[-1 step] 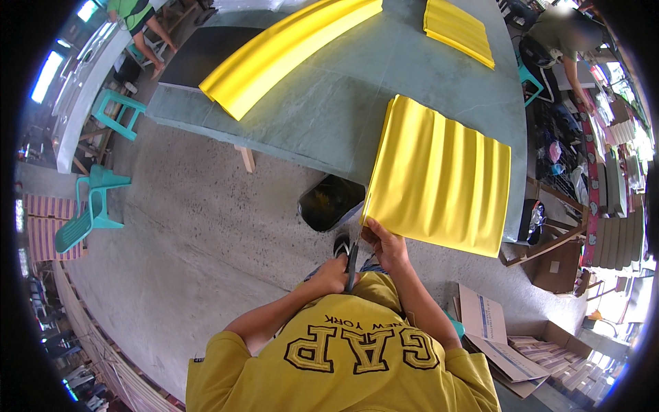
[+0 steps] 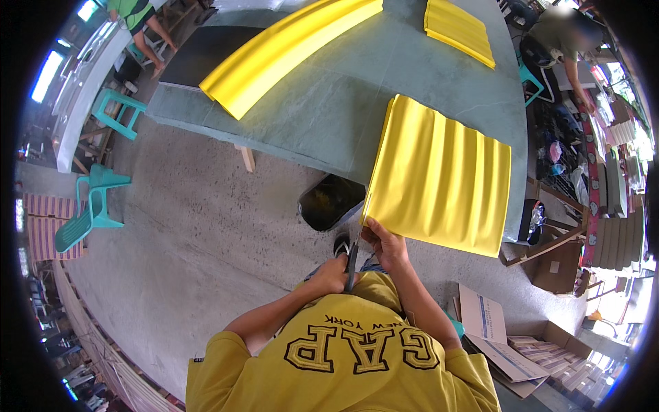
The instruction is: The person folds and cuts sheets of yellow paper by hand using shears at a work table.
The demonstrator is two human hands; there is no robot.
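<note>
A folded stack of smooth yellow sheet material (image 2: 439, 178) lies with soft ridges on the near right part of the table, its lower edge hanging past the table's edge. At its lower left corner, my right hand (image 2: 388, 246) pinches the layers between thumb and fingers. Just beside it, my left hand (image 2: 331, 276) is closed around black-handled scissors (image 2: 352, 264), whose blades point up toward that corner. Whether the blades touch the sheet I cannot tell. Farther off lie a long yellow strip of folded sheet (image 2: 288, 51) and a smaller yellow folded stack (image 2: 460, 31).
The grey-green table (image 2: 309, 117) spreads ahead, a black board (image 2: 199, 55) on its left. A dark stool (image 2: 331, 204) stands under its near edge. Teal stools (image 2: 118, 113) and a teal chair (image 2: 75, 230) are at left, open cartons (image 2: 487, 316) at lower right. Two other people are farther away.
</note>
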